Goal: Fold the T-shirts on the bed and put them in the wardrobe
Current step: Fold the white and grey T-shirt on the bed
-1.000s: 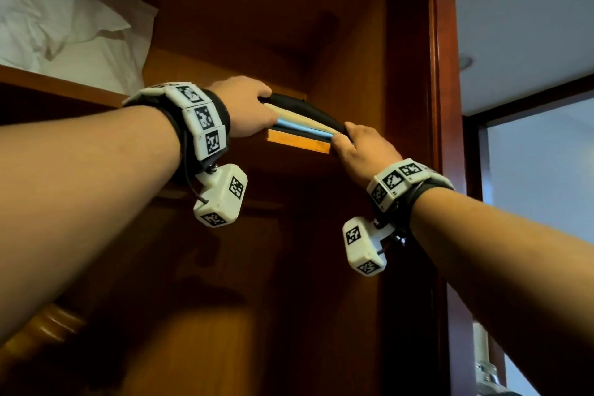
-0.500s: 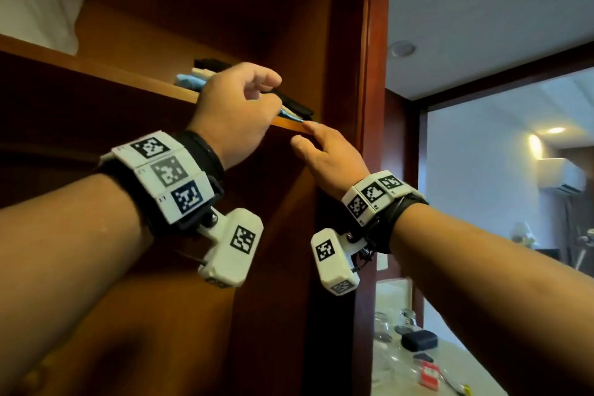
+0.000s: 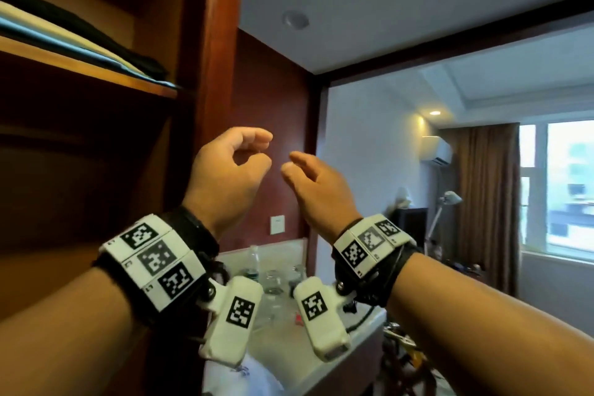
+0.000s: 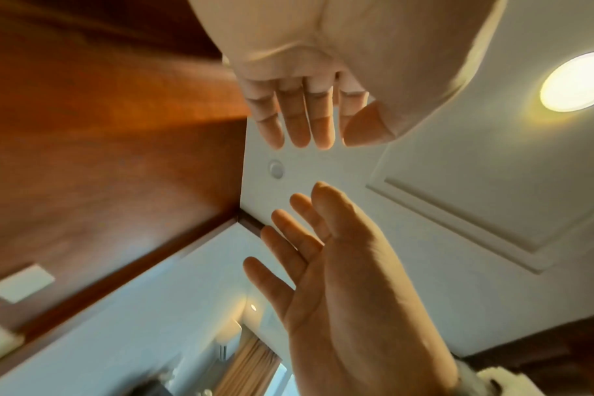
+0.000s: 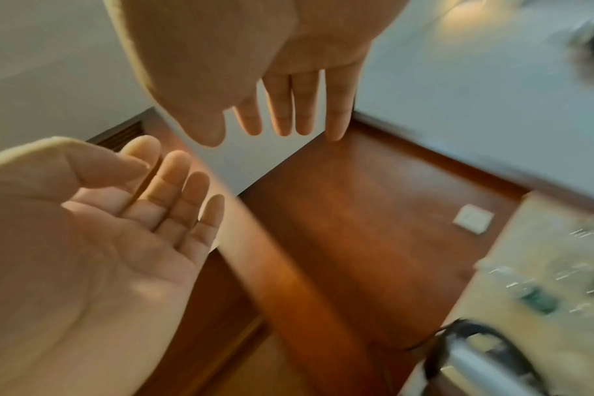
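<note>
A stack of folded T-shirts (image 3: 77,37), black over cream over pale blue, lies on the wardrobe shelf (image 3: 96,71) at the upper left of the head view. Both hands hang in the air to its right, away from the shelf and holding nothing. My left hand (image 3: 257,148) has loosely curled fingers and thumb; the left wrist view shows its fingers (image 4: 302,126) relaxed and empty. My right hand (image 3: 294,164) is beside it, fingers (image 5: 289,112) nearly straight. The two hands face each other a short gap apart.
The wardrobe's red-brown side panel (image 3: 218,51) stands just behind the left hand. Below the hands is a pale counter (image 3: 363,328) with bottles and glasses (image 3: 273,280). A wall switch (image 3: 277,224), curtain (image 3: 482,202) and window (image 3: 565,186) lie to the right.
Both hands have let go of the T-shirt stack, which now lies on the shelf, and drawn back down and to the right. The head view has swung right toward the room.
</note>
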Demonstrator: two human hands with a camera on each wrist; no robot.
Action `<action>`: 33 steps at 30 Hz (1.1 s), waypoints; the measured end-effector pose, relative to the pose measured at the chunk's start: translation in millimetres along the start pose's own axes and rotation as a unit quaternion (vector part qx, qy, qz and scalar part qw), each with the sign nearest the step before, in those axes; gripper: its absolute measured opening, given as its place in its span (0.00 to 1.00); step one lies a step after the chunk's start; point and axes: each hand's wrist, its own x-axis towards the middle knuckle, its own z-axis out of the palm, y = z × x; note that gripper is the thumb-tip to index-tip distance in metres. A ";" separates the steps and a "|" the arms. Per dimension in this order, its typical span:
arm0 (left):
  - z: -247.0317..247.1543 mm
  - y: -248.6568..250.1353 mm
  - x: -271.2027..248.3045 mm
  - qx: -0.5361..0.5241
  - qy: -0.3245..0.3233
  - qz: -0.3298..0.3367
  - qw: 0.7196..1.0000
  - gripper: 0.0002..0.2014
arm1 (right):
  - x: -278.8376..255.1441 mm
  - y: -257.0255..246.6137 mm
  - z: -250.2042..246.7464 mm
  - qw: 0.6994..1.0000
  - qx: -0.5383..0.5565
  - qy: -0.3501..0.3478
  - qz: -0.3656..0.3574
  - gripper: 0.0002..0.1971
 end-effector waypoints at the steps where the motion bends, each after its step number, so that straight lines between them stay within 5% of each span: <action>1: 18.9 -0.5 -7.3 -0.012 -0.012 -0.007 1.000 0.16 | -7.5 12.1 -16.3 1.000 -0.005 0.000 0.013 0.25; 15: 264.8 1.8 -68.8 -0.188 -0.163 -0.097 0.964 0.18 | -56.0 151.0 -227.2 0.967 -0.176 0.063 0.172 0.27; 33: 501.0 -83.3 -88.8 -0.325 -0.258 -0.160 0.896 0.14 | -48.0 311.1 -334.2 0.884 -0.363 0.095 0.281 0.24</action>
